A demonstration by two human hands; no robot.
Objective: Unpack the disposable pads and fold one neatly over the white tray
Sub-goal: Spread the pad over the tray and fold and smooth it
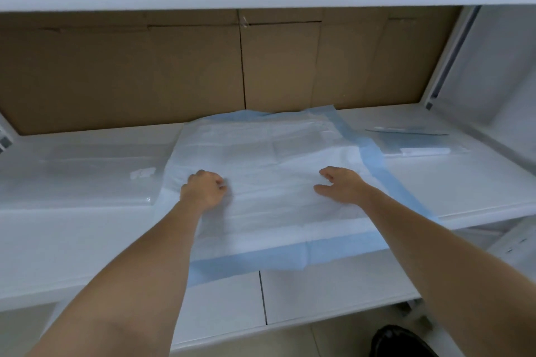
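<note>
A white disposable pad (269, 159) with a light blue border lies spread across the middle of the white shelf, its near edge hanging over the front. It hides whatever is under it, so no white tray shows. My left hand (204, 190) rests on the pad's left part with its fingers curled under. My right hand (340, 185) presses flat on the right part, fingers relaxed and pointing left.
A clear plastic pack of pads (75, 174) lies on the shelf (452, 182) to the left. Another clear flat package (420, 145) lies at the right. Brown cardboard (145, 72) lines the back. A shelf above overhangs, and a lower shelf (333, 298) sits below.
</note>
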